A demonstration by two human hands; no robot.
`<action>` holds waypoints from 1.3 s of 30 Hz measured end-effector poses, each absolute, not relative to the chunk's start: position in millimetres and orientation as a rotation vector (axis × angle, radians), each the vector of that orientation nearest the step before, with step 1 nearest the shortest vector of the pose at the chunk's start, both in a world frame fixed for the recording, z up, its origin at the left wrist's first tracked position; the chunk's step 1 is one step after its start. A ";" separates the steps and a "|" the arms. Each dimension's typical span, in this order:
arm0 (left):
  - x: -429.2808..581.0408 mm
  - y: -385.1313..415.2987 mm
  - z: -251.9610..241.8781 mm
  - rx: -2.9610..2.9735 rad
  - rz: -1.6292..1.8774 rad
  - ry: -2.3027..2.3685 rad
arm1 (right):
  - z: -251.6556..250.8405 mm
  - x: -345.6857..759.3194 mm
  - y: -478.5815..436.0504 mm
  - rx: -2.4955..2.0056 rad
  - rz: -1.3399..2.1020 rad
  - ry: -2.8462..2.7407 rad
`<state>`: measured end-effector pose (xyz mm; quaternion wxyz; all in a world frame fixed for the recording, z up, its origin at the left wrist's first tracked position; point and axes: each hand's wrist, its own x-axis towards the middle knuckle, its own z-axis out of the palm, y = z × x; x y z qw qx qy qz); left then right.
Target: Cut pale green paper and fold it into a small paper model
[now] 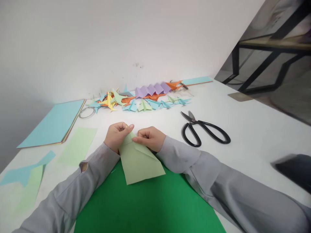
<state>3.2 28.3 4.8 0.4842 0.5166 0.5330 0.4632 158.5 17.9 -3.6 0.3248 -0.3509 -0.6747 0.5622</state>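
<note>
Pale green paper, folded into a pointed shape (138, 160), sits between the person's two hands at the near middle of the white bench (255, 129), its wide lower end lying over a large dark green sheet (148, 204). The left hand (117, 135) pinches the upper left edge of the folded paper, thumb stretched across the tip and the other fingers curled in. The right hand (151, 138) is closed on the upper right edge, fingertips pressed to the fold just beside the left thumb. Both arms wear grey sleeves.

Black-handled scissors (204, 129) lie to the right of the hands, blades closed and pointing away, well apart from the paper. To the left lies a flat pale green sheet (77, 145), and beyond it a stack of light blue paper sheets (53, 123) with a clear tape roll (86, 112) just beside its far corner. Light blue and green offcuts (24, 176) rest at the near left edge. Along the wall at the back runs a row of small folded paper figures in blue, yellow, orange and green (136, 103), with a purple pleated paper strip (153, 89) behind them. A dark blurred object (293, 171) shows at the right edge.
</note>
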 end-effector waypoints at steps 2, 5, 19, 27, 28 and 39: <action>-1.0 31.8 4.2 1.228 1.168 1.329 | -4.3 159.6 17.9 -0.893 1.498 -1.775; -8.7 38.0 2.8 1.174 1.228 1.364 | -5.1 160.9 17.2 -0.861 1.498 -1.800; -1.6 28.8 10.9 1.183 1.134 1.283 | -3.2 161.7 10.6 -0.809 1.544 -1.765; 2.2 21.1 18.3 1.203 0.707 1.166 | -12.4 158.1 11.1 -0.883 1.420 -1.767; 0.9 21.4 18.8 1.199 0.679 1.173 | -13.0 157.9 11.6 -0.901 1.392 -1.772; 2.3 20.5 15.1 1.213 0.718 1.154 | -16.1 157.0 15.0 -0.959 1.329 -1.781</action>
